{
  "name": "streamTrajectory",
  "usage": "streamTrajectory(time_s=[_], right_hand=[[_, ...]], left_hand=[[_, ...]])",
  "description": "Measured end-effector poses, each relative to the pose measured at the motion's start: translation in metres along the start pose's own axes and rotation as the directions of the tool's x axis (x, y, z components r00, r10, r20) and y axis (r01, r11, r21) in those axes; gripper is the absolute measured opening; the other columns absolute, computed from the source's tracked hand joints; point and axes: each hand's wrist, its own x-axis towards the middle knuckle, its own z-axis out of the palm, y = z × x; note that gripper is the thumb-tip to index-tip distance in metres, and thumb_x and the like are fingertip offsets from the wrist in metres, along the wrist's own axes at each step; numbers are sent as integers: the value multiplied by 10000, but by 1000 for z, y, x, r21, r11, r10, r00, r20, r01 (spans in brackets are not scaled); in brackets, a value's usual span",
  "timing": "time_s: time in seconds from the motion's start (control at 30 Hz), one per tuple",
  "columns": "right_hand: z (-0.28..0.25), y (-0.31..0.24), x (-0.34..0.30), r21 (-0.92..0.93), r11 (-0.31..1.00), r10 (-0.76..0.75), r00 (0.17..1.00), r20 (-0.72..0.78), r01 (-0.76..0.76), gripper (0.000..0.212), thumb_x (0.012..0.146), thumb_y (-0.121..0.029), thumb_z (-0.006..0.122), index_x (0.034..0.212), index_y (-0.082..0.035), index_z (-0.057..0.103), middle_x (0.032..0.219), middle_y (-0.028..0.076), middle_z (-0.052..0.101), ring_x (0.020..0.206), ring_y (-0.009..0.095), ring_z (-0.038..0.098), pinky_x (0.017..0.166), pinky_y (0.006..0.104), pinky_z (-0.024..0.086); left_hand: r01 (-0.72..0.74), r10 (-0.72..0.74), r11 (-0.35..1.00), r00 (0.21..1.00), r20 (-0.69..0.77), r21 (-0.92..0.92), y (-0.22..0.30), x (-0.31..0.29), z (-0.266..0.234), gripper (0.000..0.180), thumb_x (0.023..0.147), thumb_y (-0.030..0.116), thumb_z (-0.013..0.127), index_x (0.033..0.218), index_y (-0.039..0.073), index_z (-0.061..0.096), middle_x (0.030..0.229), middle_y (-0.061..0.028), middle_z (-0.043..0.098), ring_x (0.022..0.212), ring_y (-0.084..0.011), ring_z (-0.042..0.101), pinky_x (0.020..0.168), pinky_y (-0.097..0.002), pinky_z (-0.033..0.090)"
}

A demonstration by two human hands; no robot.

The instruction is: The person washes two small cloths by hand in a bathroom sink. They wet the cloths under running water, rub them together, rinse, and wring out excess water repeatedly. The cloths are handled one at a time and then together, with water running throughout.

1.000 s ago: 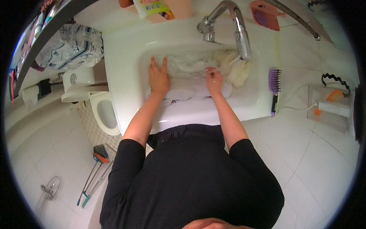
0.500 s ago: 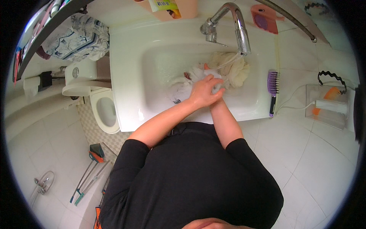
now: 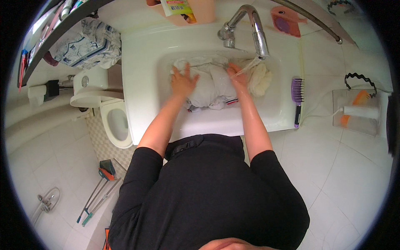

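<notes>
A wet white garment [image 3: 210, 85] with dark and red stripes along its near edge lies spread in the sink basin [image 3: 275, 110]. My left hand [image 3: 183, 81] rests on its left part, fingers spread. At the garment's right side is my right hand [image 3: 237, 76], its fingers stretched forward and partly in the running water. A cream-coloured cloth [image 3: 260, 81] is bunched just right of that hand. Water runs from the chrome faucet [image 3: 261, 46] down beside my right hand.
A purple hairbrush [image 3: 298, 96] lies on the sink's right rim. A pink holder [image 3: 287, 21] sits behind the faucet, and a peach container [image 3: 204, 10] stands at the back. The toilet [image 3: 116, 125] is at the left; a clear tray [image 3: 354, 112] with bottles is at the right.
My hands were together over the bunched white garment; now they are apart. The garment has been spread out leftward and across the basin.
</notes>
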Motion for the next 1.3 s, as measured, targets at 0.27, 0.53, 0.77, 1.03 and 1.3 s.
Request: streamTrajectory(time_s=[0.27, 0.53, 0.77, 1.03, 1.3], right_hand=[[34, 21, -18, 791, 293, 377, 825, 421, -538, 529, 862, -377, 542, 1286, -75, 444, 1252, 104, 506, 1110, 243, 501, 945, 369, 403], [46, 39, -23, 865, 97, 118, 868, 482, -493, 375, 867, -311, 543, 1142, -57, 522, 1080, 92, 580, 989, 255, 555, 855, 381, 456], [51, -13, -40, 848, 325, 275, 900, 338, -418, 319, 845, -258, 552, 1099, -65, 538, 1037, 90, 592, 947, 258, 569, 818, 382, 466], [-15, -8, -7, -201, 964, -188, 980, -65, 172, 368, 739, -240, 663, 1016, -15, 576, 1065, 188, 587, 946, 307, 572, 833, 373, 441], [26, 21, -88, -661, 647, -161, 915, 369, 380, 458, 694, -211, 684, 1135, -137, 590, 1214, 153, 517, 1159, 301, 459, 936, 357, 400]], left_hand=[[-78, -21, 819, 986, -165, -568, -9, -11, 45, 633, 769, 23, 481, 1374, 126, 325, 1370, -219, 354, 1253, -361, 353, 1039, -399, 306], [-403, 510, 676, 860, -3, -616, 98, -67, -61, 377, 838, 213, 507, 1210, 172, 553, 1015, -157, 551, 771, -316, 598, 681, -431, 474], [-318, 359, 875, 932, 48, -366, 57, 0, -47, 340, 844, 395, 531, 1104, 176, 549, 1055, -131, 565, 760, -334, 601, 630, -446, 477], [-309, 271, 934, 940, -205, -181, -19, 27, -38, 426, 812, 360, 581, 1193, 174, 539, 1194, -205, 496, 1081, -364, 488, 870, -459, 413], [-623, 619, 781, 761, 193, -49, -13, -63, -25, 602, 767, 318, 640, 1322, 257, 416, 1389, -125, 336, 1306, -330, 280, 1042, -513, 257]])
